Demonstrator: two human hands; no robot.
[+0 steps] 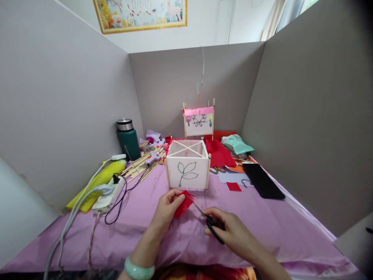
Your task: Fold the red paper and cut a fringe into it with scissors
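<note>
Between the thumb and fingers of my left hand (168, 208) is a small piece of red paper (182, 209), its upper right edge slit into narrow strips. My right hand (225, 225) grips black-handled scissors (213, 227), whose blades point up and left with the tips at the slit edge. Just beyond my hands stands a white box-shaped lantern (188, 173) on wooden sticks, with a green leaf drawing on its front and crossed sticks on top. Another red square (234, 187) lies flat to the right.
A smaller decorated lantern (199, 122) hangs from a wire behind. Left are a green bottle (128, 140), wooden sticks (140, 165), a glue gun (152, 157) and a power strip (107, 198) with cables. A black phone (263, 181) and red sheet (220, 153) lie right. Grey panels (305, 116) enclose the table.
</note>
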